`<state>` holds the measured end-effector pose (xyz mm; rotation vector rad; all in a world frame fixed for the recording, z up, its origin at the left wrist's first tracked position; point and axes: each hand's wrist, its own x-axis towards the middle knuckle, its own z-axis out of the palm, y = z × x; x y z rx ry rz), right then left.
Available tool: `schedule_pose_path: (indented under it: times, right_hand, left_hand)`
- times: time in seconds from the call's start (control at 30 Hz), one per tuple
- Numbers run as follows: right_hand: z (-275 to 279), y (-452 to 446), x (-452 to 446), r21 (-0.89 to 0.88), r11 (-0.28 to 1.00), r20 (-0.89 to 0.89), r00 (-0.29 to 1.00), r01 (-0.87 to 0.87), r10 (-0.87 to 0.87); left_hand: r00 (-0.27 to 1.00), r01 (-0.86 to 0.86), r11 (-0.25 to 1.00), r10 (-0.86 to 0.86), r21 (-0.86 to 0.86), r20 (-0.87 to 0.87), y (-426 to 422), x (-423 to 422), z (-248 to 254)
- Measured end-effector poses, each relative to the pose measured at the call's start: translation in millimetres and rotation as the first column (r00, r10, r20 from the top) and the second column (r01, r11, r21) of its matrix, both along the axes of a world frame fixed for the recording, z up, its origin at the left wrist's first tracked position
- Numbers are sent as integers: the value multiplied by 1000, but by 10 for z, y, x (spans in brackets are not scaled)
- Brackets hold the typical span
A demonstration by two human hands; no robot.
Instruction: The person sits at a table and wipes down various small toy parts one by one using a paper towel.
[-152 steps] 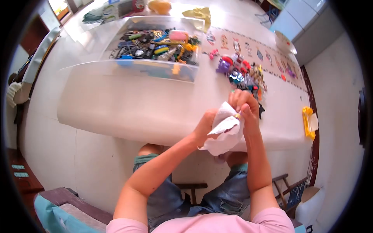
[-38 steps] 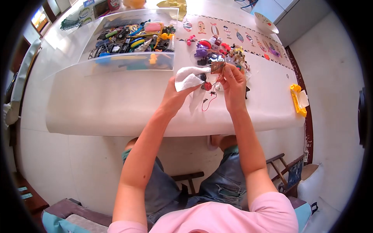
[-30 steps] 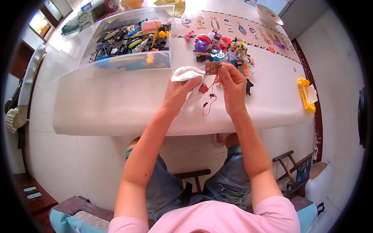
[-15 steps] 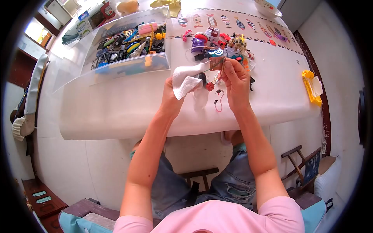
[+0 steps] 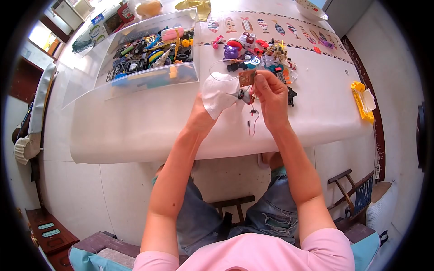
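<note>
A white wipe (image 5: 218,92) is in my left hand (image 5: 202,113), draped over its fingers, which are largely hidden. Pinched by its right edge, a small brown circuit board (image 5: 247,78) is in my right hand (image 5: 270,92). Thin wires run from the board, one looping left above the wipe. A small dark and grey part (image 5: 244,95) hangs just below the board, close to the wipe. Lower down dangles a red wire (image 5: 256,124) with small black pieces. Both hands are above the front part of the white table (image 5: 135,131).
A clear plastic box (image 5: 149,77) full of mixed toys stands at the back left. Behind my hands lies a pile of small toys (image 5: 271,56). A yellow wipes pack (image 5: 361,103) is near the right edge, and a bowl (image 5: 312,10) stands at the back right.
Since five seconds ago, the board and wires have come into view, and my hands have moved up the table. Over the last half second, the wipe has spread and the dark part has turned.
</note>
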<state>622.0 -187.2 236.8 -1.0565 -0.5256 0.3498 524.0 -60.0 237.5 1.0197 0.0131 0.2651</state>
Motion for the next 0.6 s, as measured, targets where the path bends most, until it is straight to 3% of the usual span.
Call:
schedule_pose_path:
  times: [0.07, 0.27, 0.5, 0.6]
  right_hand:
    - [31, 0, -61, -11, 999, -50, 998, -44, 44]
    - [11, 48, -43, 6, 997, 14, 997, 82, -82]
    - [-60, 96, -31, 244, 965, -298, 940, -90, 163]
    - [-69, 97, -11, 280, 952, -378, 898, -123, 227]
  left_hand:
    - [999, -44, 999, 45, 20, -19, -14, 11, -12]
    - [997, -73, 994, 72, -77, -27, 3, 29, -145]
    - [986, -154, 966, 136, -209, -99, 2, 85, -200]
    - [938, -327, 926, 294, -188, -181, 0, 99, -258]
